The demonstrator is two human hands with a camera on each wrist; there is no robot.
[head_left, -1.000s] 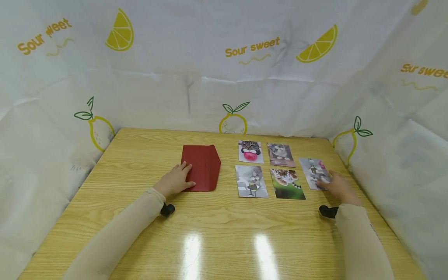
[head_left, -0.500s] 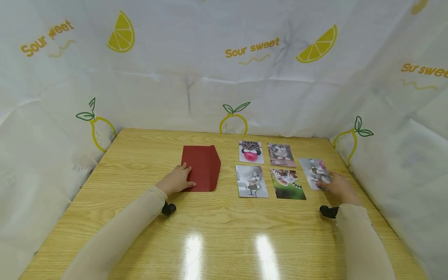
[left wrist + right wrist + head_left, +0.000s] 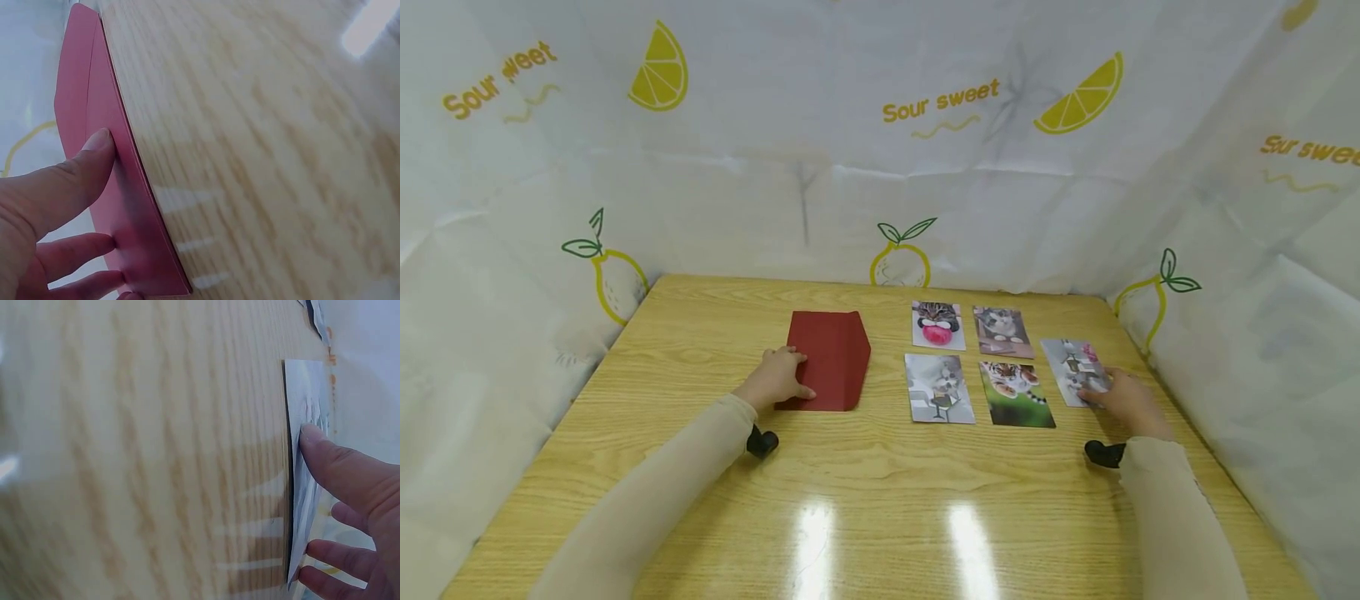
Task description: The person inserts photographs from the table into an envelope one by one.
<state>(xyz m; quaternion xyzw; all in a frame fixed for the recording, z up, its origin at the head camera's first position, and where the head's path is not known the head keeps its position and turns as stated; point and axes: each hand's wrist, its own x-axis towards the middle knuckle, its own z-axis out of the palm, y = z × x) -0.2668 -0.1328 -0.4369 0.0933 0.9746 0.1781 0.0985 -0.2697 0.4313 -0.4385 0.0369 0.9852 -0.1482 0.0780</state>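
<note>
1. The step in hand looks to be steadying a red envelope (image 3: 831, 346) and one photo card (image 3: 1070, 360), both lying flat or nearly so on the wooden counter (image 3: 887, 483).
2. The left hand (image 3: 775, 379) lies at the envelope's left side, its thumb and fingertips touching the face, the fingers bent a little but relaxed; it does not appear to grasp it.
3. The right hand (image 3: 1127, 404) rests at the lower right of the rightmost card, thumb on the face and fingertips by the far edge, likewise loose, with no firm grip showing.
4. Lifting either piece would call for a fingertip under an edge, with the thumb closing from above; sliding would need only light pressure. Thin paper probably offers little to catch.
5. Envelopes: one, left of the cards, its pointed flap side facing right.
6. Photo cards: five. Four form two rows of two: a cat with a pink ball (image 3: 938, 325), a grey-and-white cat (image 3: 1002, 332), a pale card with a glass (image 3: 938, 387) and a tiger card (image 3: 1022, 408). The fifth is the one beneath the right thumb.
</note>
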